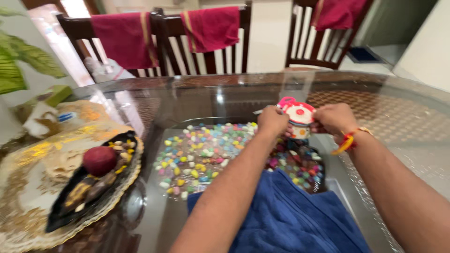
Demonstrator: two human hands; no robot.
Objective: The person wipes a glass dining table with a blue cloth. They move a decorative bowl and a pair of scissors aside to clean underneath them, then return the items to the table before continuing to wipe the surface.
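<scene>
The toy (299,114) is white with pink and red trim. The beads (201,154) are pastel pink, yellow, green, blue and white. The towel (290,218) is deep blue. The chair cloths (211,27) are crimson with gold stripes. The tray (96,180) is black, rimmed in gold.

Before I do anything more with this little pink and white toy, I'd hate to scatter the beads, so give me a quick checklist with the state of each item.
1. Both hands on the pink and white toy: left hand and right hand grip it, ok.
2. Toy above the coloured beads: ok.
3. Beads clear of the glass table edge: ok.
4. Blue towel near the beads: ok.
5. Toy open or closed: cannot tell.
</scene>
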